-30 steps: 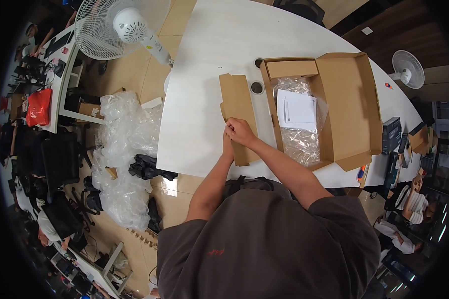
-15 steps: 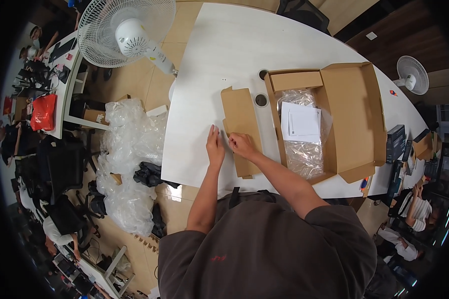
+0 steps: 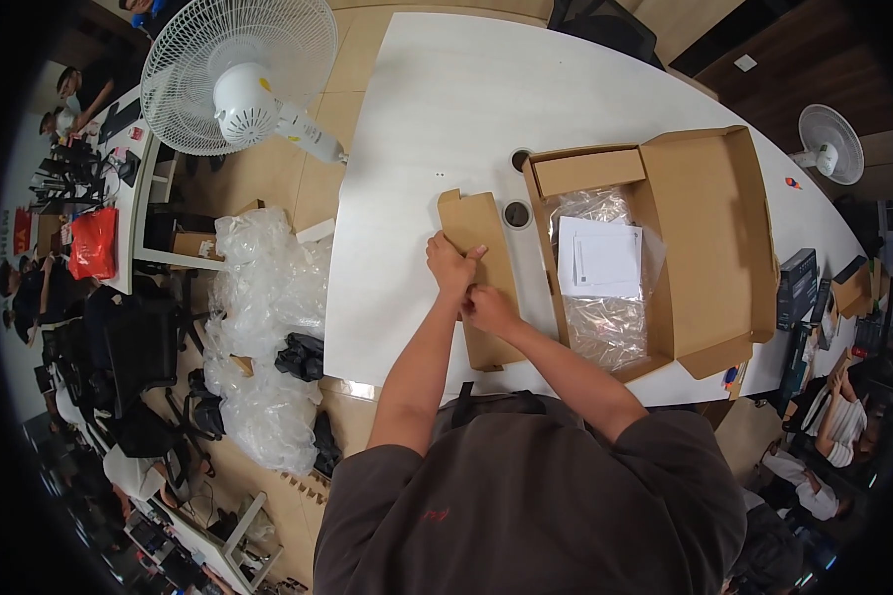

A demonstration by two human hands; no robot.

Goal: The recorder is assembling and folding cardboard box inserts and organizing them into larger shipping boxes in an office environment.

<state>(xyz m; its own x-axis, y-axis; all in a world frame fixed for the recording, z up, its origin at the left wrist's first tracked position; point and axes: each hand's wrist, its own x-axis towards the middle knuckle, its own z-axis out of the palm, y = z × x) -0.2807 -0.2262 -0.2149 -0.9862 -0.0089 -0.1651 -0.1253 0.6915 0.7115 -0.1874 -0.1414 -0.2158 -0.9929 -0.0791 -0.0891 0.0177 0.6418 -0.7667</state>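
A narrow brown cardboard box (image 3: 490, 230) lies lengthwise before me on the white table (image 3: 417, 109). My left hand (image 3: 450, 266) grips its left edge, thumb on the top face and fingers along the side. Just below, my right hand (image 3: 492, 311) is closed at the same edge, fingers curled; what its fingertips pinch is partly hidden. To the right stands an open cardboard carton (image 3: 716, 238) with its lid folded back. Inside it are clear plastic wrap (image 3: 605, 332), white paper sheets (image 3: 599, 256) and a cardboard insert (image 3: 591, 173).
Two round cable holes (image 3: 517, 213) sit between the narrow box and the carton. A standing fan (image 3: 243, 104) is beyond the table's left edge. Clear plastic bags (image 3: 268, 387) heap on the floor at left. Dark boxes (image 3: 797, 288) stand at the table's right end.
My left hand has moved right, from the bare table beside the narrow box onto its left edge. My right hand stays closed at that edge. The whole view has shifted slightly.
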